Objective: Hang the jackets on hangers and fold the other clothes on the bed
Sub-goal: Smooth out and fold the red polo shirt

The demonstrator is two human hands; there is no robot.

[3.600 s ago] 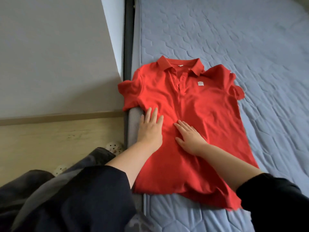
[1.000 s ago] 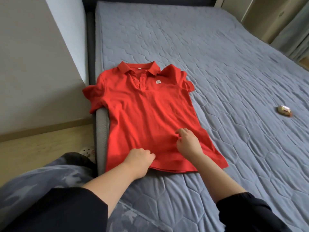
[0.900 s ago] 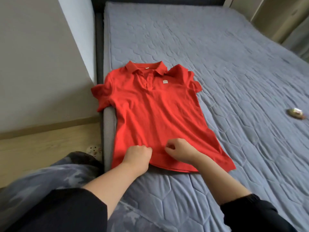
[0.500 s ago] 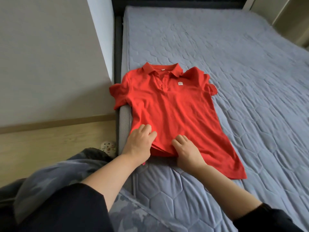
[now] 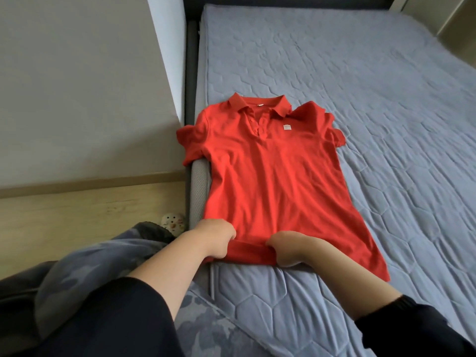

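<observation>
The red polo shirt point(image 5: 270, 181) lies front-up at the bed's point(image 5: 360, 99) left edge, hem bunched and gripped by left hand point(image 5: 215, 238) and right hand point(image 5: 286, 249); soft, light, floppy fabric, best held at the hem.

Diffuse, even daylight fills your view. The quilted mattress point(image 5: 360, 112) reads mid grey-blue, with soft relief in its stitching. A narrow dark shadow lies under your right hand point(image 5: 286, 249) and forearm. The red shirt point(image 5: 270, 176) is strongly saturated, which flattens its folds. Wide-angle stretch enlarges the black sleeves point(image 5: 116, 318) in the lower corners, which render soft and almost without detail.
</observation>
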